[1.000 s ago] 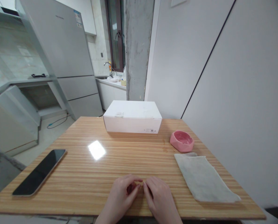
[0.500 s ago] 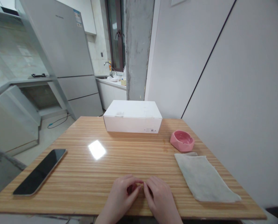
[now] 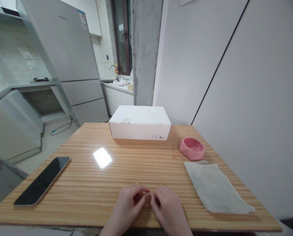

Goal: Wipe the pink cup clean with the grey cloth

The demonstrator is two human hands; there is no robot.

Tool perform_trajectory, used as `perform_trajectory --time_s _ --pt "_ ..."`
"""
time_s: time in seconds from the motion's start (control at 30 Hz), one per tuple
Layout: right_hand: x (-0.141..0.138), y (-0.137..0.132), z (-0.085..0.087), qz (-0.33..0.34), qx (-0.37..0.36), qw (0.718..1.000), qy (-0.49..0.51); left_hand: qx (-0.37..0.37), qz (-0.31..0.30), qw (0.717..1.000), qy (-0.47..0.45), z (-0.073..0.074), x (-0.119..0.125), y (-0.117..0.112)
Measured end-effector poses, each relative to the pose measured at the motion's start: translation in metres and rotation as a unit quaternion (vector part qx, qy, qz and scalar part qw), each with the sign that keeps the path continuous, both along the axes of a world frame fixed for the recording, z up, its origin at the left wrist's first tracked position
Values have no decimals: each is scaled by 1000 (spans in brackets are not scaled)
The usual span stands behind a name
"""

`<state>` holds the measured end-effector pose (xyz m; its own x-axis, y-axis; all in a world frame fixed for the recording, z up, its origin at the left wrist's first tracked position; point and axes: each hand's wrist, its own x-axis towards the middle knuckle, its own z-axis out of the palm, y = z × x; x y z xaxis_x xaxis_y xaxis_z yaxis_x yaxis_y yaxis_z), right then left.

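Observation:
My left hand (image 3: 129,204) rests over the near edge of the wooden table (image 3: 87,183), its thumb and index finger brought together in a pinch. Close beside it, my right hand (image 3: 166,204) is curled the same way, fingertips meeting those of the left. Whatever the fingertips hold, if anything, is too small or hidden to make out. To the right of my right hand lies a folded pale grey cloth (image 3: 216,188). Behind the cloth stands a pink ashtray (image 3: 192,149) with notches in its rim.
A white box (image 3: 139,124) sits at the table's far edge. On the left lies a phone (image 3: 43,182) with a dark screen. Beyond the table are a grey fridge (image 3: 70,49), a sink counter with a faucet (image 3: 116,73), and a white wall (image 3: 254,82) on the right.
My fingertips have shifted very slightly at the point where the two hands meet. The box, phone, ashtray and cloth stay where they were.

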<state>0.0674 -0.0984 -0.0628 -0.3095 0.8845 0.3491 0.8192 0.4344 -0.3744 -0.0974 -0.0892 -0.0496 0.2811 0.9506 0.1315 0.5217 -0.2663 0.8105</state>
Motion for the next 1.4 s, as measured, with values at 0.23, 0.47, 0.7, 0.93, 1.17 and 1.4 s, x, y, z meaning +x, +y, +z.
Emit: perform_trajectory --time_s 0.23,0.47,0.7,0.93,1.17,1.4 --pt "1 0 -2 2 3 1000 -2 0 1 1000 -3 2 1 2" --pt "2 1 -9 7 16 1000 19 0 5 1000 -2 0 0 0" --pt "1 1 -5 6 5 1000 25 -4 3 1000 -8 1 0 0" --pt "3 0 -7 7 -9 1000 29 -8 -1 1000 -4 3 1 2" --pt "3 2 -13 3 4 1000 30 0 -4 1000 6 3 2 0" --pt "1 0 -5 10 -3 1000 29 7 -9 1000 16 4 2 1"
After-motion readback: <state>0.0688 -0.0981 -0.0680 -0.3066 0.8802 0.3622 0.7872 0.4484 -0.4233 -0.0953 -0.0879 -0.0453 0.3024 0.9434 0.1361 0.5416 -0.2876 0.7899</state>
